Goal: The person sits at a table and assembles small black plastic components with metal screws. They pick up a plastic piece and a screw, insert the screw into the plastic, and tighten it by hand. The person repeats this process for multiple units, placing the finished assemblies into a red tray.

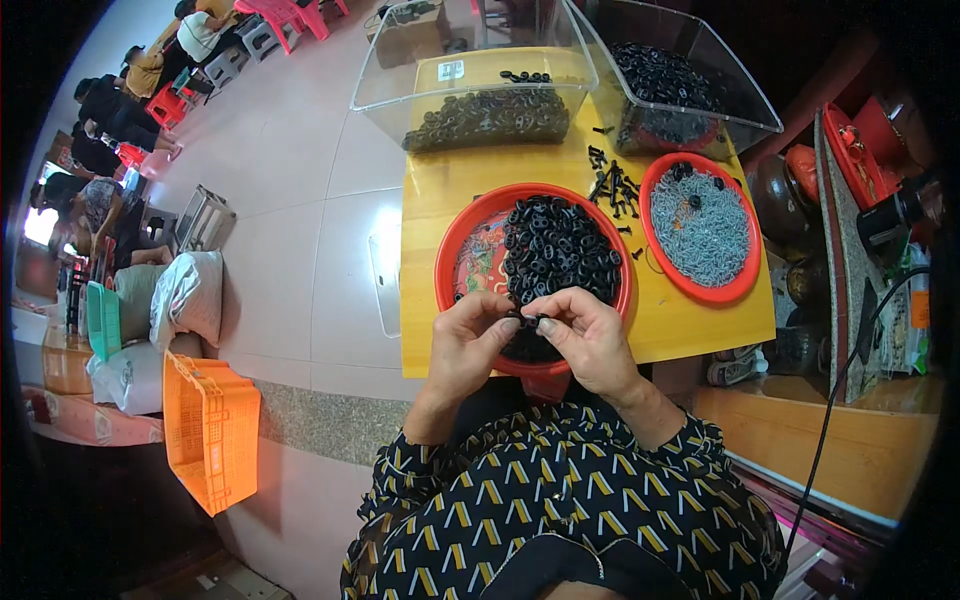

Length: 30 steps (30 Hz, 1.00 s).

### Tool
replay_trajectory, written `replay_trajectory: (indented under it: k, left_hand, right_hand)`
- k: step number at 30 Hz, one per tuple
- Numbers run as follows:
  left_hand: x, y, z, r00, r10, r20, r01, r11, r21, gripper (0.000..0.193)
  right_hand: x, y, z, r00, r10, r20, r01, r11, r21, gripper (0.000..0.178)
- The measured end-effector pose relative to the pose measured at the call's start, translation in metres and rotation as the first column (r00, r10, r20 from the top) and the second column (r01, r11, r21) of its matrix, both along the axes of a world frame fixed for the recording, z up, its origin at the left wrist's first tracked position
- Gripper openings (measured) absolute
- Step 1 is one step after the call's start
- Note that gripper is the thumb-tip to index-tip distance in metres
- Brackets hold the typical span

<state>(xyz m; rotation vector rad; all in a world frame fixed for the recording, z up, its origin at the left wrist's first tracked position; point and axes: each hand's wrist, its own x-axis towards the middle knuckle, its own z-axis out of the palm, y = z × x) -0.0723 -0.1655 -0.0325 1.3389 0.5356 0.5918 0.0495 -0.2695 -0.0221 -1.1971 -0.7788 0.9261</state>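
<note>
My left hand (468, 338) and my right hand (590, 335) meet over the near rim of a round red tray (470, 235) heaped with small black plastic parts (558, 250). Both pinch one small black part (527, 320) between the fingertips. A second red tray (745, 285) to the right holds a pile of thin grey metal pieces (703, 228). Both trays sit on a small yellow table (430, 200).
Two clear plastic bins (400, 70) (740, 75) with black parts stand at the table's far side, loose black pieces (612, 185) between them and the trays. An orange crate (208, 425) and sacks (185, 295) lie on the floor at left. People sit on stools far left.
</note>
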Motion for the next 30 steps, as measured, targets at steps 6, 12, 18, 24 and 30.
replay_trajectory:
  k: [6, 12, 18, 24, 30]
  left_hand:
    - [-0.002, -0.003, -0.007, 0.995, -0.037, 0.089, 0.054, 0.977, -0.204, 0.013]
    - [-0.007, -0.001, -0.012, 0.981, -0.025, 0.193, 0.089, 0.94, -0.331, 0.02]
    - [-0.008, -0.007, -0.011, 0.966, -0.052, 0.253, 0.152, 0.906, -0.394, 0.025]
    - [-0.009, -0.009, -0.014, 0.967, -0.068, 0.245, 0.167, 0.896, -0.411, 0.027]
    - [-0.009, -0.01, -0.013, 0.965, -0.088, 0.248, 0.174, 0.919, -0.353, 0.026]
  right_hand:
    - [0.005, 0.0, 0.003, 0.993, 0.04, -0.113, -0.051, 0.994, -0.095, 0.007]
    - [0.008, -0.001, 0.007, 0.997, 0.036, -0.075, -0.05, 0.979, -0.198, 0.006]
    - [0.006, -0.003, 0.015, 0.998, 0.057, -0.039, -0.065, 0.966, -0.251, 0.008]
    - [0.007, -0.003, 0.014, 0.998, 0.055, -0.038, -0.063, 0.964, -0.258, 0.008]
    - [0.007, -0.004, 0.014, 0.997, 0.063, -0.051, -0.074, 0.961, -0.267, 0.007]
